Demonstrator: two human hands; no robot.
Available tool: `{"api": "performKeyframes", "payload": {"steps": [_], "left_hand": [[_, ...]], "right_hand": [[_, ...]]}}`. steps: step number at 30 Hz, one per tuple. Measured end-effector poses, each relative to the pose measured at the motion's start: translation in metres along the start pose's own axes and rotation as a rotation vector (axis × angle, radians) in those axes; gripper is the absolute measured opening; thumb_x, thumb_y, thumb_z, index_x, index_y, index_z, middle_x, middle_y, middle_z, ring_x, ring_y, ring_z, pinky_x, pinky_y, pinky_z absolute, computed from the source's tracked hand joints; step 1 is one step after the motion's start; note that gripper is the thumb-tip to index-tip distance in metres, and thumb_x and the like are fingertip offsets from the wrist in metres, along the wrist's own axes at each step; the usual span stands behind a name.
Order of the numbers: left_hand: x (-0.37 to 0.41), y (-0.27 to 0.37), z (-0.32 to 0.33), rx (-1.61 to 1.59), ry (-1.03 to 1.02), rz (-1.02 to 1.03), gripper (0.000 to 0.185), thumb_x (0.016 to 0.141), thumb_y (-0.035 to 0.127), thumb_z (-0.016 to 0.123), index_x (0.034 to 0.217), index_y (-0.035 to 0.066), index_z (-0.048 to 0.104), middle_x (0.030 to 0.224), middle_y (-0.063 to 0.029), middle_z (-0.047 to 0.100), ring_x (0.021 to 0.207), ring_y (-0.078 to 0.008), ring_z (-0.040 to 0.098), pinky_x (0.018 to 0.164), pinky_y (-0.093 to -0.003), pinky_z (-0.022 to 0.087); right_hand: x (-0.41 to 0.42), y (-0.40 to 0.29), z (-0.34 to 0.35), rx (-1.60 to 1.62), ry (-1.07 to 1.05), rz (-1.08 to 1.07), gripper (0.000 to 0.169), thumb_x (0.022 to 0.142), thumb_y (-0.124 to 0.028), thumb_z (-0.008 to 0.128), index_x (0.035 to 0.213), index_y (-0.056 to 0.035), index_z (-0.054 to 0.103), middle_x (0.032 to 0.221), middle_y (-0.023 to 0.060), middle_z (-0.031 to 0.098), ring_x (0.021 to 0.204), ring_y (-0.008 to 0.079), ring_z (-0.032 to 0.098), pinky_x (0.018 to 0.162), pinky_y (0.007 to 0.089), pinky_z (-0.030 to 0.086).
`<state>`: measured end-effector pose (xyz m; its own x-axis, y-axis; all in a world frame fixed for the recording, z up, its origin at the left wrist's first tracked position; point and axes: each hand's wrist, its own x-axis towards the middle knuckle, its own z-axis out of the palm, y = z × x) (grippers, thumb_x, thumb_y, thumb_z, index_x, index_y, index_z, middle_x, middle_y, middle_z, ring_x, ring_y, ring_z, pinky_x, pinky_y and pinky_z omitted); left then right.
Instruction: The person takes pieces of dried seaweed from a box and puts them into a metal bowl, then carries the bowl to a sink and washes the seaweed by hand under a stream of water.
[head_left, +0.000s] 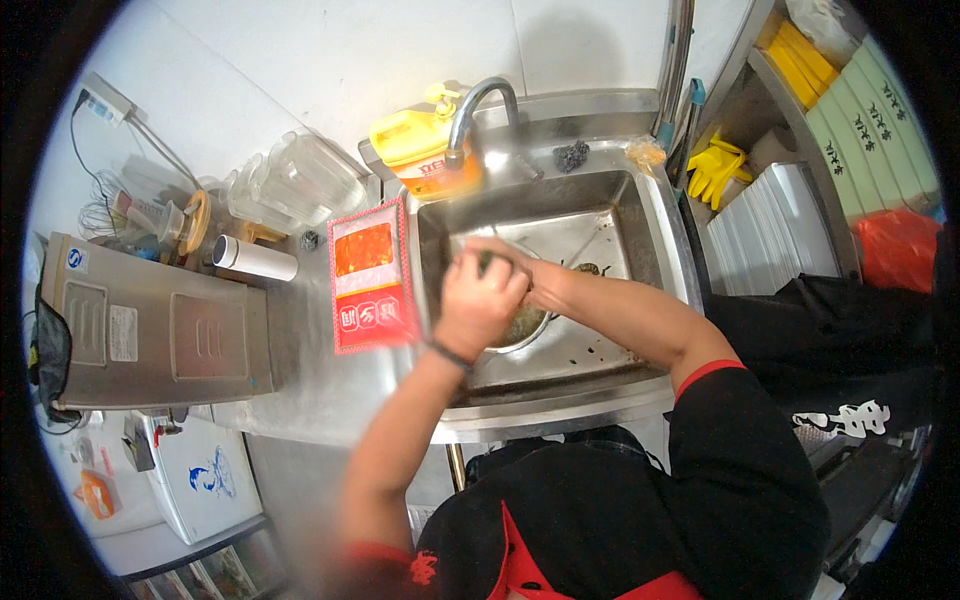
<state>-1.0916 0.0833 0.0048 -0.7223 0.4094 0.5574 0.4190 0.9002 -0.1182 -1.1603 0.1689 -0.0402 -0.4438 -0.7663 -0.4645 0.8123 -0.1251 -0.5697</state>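
Note:
Both hands are pressed together above a round metal bowl (534, 339) in the stainless steel sink (637, 217). My left hand (484, 296), with a dark band at its wrist, wraps over my right hand (517, 262). A small dark green clump (486, 260) shows between the fingers; most of it is hidden, and its exact kind cannot be told. Greenish-brown liquid or bits (525, 324) show in the bowl below the hands. Scattered dark green scraps (591, 350) lie on the sink floor, with more around the drain (586, 268).
A curved faucet (480, 97) rises behind the sink beside a yellow detergent jug (420, 154). Left of the basin lie a red-and-white food packet (367, 281) and a white thermos (259, 258). A steel cabinet (157, 330) stands farther left. Yellow gloves (716, 171) hang at right.

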Motion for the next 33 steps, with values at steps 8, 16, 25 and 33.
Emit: {"api": "performKeyframes", "payload": {"steps": [8,16,25,33], "left_hand": [[-0.036,-0.022,0.029,-0.33,-0.005,-0.429,0.024,0.062,0.008,0.059,0.086,0.007,0.056,0.082,-0.0099,0.051,0.076,-0.0311,0.05,0.066,-0.0376,0.043],[-0.129,-0.065,0.063,-1.886,0.587,-1.732,0.028,0.084,0.026,0.041,0.094,0.004,0.056,0.089,-0.0092,0.06,0.083,-0.0249,0.058,0.076,-0.0379,0.048],[-0.18,-0.048,0.022,-2.308,0.635,-1.644,0.038,0.088,0.032,0.034,0.107,0.004,0.053,0.105,-0.0118,0.055,0.097,-0.0273,0.051,0.088,-0.0425,0.041],[-0.163,-0.041,-0.003,-2.023,0.829,-1.863,0.03,0.083,0.031,0.042,0.096,0.009,0.058,0.094,-0.0087,0.06,0.084,-0.0254,0.058,0.07,-0.0404,0.049]], "right_hand": [[0.03,0.01,-0.006,-0.181,-0.069,0.141,0.046,0.079,-0.054,0.044,0.105,-0.0161,0.052,0.099,0.0076,0.055,0.089,0.0175,0.053,0.07,0.0373,0.045],[0.117,0.091,-0.124,-0.904,0.108,0.165,0.06,0.079,-0.051,0.044,0.121,-0.0078,0.042,0.123,0.0166,0.042,0.104,0.0303,0.047,0.086,0.0411,0.039],[0.134,0.197,-0.141,-1.594,-0.023,-0.061,0.025,0.077,-0.017,0.048,0.095,-0.0012,0.056,0.097,0.0198,0.055,0.091,0.0354,0.052,0.08,0.039,0.041],[0.072,0.166,-0.163,-1.401,0.478,-0.27,0.023,0.079,-0.02,0.048,0.081,0.0004,0.057,0.081,0.0194,0.058,0.077,0.034,0.057,0.069,0.0388,0.044]]}}
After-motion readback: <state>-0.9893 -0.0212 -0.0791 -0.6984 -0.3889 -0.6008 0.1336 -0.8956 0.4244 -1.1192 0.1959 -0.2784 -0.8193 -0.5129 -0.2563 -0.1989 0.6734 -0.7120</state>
